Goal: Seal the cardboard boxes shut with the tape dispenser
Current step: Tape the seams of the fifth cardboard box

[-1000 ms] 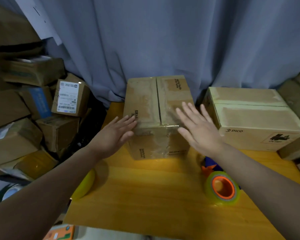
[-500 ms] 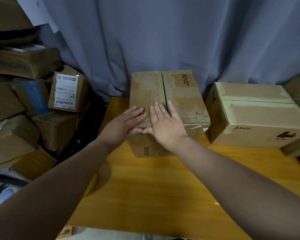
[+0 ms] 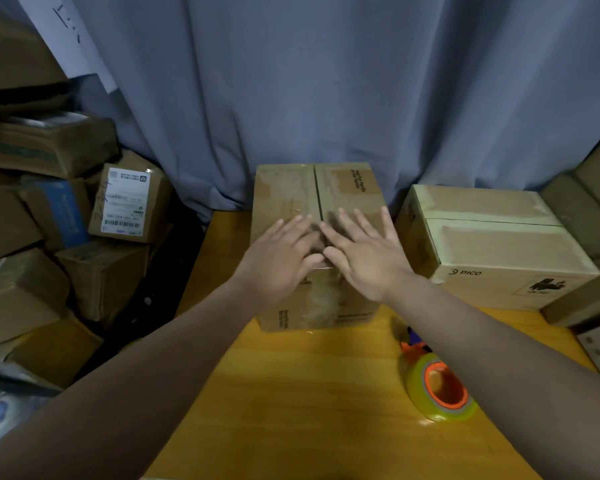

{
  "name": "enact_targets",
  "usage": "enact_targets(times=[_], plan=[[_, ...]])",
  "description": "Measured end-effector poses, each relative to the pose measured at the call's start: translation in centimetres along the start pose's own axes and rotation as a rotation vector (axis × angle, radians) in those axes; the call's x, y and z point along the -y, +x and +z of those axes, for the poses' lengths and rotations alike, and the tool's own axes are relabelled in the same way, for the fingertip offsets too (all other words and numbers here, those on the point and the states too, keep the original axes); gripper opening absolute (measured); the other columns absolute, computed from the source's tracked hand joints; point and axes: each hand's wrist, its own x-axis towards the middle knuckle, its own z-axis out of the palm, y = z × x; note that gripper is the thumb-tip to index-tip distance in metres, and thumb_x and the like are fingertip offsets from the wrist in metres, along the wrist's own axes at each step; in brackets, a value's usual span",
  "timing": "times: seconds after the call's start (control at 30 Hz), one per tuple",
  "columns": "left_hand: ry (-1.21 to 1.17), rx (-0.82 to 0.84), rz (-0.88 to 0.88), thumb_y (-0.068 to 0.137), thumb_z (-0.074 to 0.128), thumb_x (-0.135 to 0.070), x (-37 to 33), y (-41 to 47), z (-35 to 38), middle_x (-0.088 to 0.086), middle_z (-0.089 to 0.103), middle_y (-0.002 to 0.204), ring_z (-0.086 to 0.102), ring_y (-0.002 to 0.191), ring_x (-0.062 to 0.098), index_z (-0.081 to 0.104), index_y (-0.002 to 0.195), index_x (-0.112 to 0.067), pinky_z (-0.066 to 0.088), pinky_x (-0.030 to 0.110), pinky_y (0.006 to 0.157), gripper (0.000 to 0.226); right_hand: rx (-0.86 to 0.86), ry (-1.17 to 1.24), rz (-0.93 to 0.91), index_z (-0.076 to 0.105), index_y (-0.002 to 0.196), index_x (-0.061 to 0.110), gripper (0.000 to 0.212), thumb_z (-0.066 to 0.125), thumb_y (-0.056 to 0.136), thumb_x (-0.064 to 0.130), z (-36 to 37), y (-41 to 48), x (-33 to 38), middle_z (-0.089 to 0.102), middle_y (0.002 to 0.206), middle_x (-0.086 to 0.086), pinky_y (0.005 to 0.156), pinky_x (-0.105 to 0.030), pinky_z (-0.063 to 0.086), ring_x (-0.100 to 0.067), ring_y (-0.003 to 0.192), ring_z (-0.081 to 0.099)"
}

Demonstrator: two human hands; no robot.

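both flat, open hands, left hand (image 3: 278, 268) and right hand (image 3: 368, 261), press the middle box (image 3: 347, 188); its seam looks untaped, tape dispenser (image 3: 439, 389) idle beside.

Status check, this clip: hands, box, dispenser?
Left hand and right hand open, flat on middle box, either side of its seam. Tape dispenser unheld on table. Nothing blocking.

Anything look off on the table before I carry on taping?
The brown cardboard box under the flat left hand and right hand has wrinkled clear tape down its front face, and its top seam shows a dark gap beyond the fingers.
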Motion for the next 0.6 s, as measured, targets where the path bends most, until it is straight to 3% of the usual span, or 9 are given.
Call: enact_targets(times=[0.1,0.2,0.33,0.43,0.5,0.6], plan=[[0.023,0.165,-0.014,0.097,0.015,-0.056,-1.3,1.8,1.5,-0.003,0.001,0.161,-0.002,0.147,0.012,0.006,0.153,-0.023,-0.002,0.031,0.117,0.065,0.058,-0.079,0.037,-0.001,0.153,0.027,0.071,-0.01,0.091,0.061,1.2,-0.3,-1.1,-0.001,0.162,-0.001,0.108,-0.052,-0.025,-0.02,0.148,-0.002],[0.159,0.225,-0.009,0.095,0.019,-0.06,-1.1,2.0,2.3,-0.002,-0.002,0.161,-0.002,0.147,0.014,0.001,0.153,-0.021,-0.002,0.031,0.117,0.073,0.014,-0.193,0.018,0.004,0.154,0.017,0.093,-0.021,0.078,0.064,2.2,-0.5,-1.0,0.009,0.161,-0.005,0.109,-0.053,-0.024,-0.02,0.148,0.004],[0.238,0.232,0.014,0.095,0.025,-0.06,-1.2,1.9,2.5,0.0,-0.004,0.161,-0.003,0.148,0.017,-0.003,0.153,-0.018,-0.002,0.031,0.117,0.076,-0.005,-0.343,0.015,-0.006,0.151,0.003,0.091,0.007,0.089,0.069,2.5,-0.4,-0.8,0.003,0.16,-0.014,0.11,-0.056,-0.022,-0.027,0.148,-0.006],[0.256,0.271,0.004,0.094,0.03,-0.06,-1.5,1.9,2.2,0.002,-0.007,0.161,-0.004,0.148,0.017,-0.006,0.152,-0.016,-0.003,0.031,0.117,0.082,0.029,-0.379,-0.019,-0.01,0.15,0.004,0.099,0.018,0.085,0.074,2.1,-0.7,-1.0,-0.001,0.16,-0.015,0.109,-0.059,-0.019,-0.029,0.148,-0.007],[0.25,0.287,-0.003,0.09,0.027,-0.066,-1.6,1.8,1.8,0.003,-0.008,0.161,-0.005,0.148,0.017,-0.007,0.152,-0.014,-0.003,0.032,0.118,0.087,-0.009,-0.253,-0.104,-0.002,0.153,0.009,0.1,0.014,0.08,0.076,1.6,-1.4,-2.2,0.004,0.161,-0.009,0.111,-0.057,-0.019,-0.025,0.148,-0.004],[0.17,0.216,-0.008,0.078,-0.002,-0.074,-2.2,1.6,1.1,0.006,-0.002,0.16,0.0,0.148,0.019,0.0,0.153,-0.013,-0.002,0.033,0.118,0.097,-0.185,0.244,-0.092,0.024,0.151,0.02,0.073,0.015,0.092,0.064,1.7,-3.1,-5.0,0.022,0.158,-0.001,0.118,-0.041,-0.007,-0.016,0.147,0.011]])
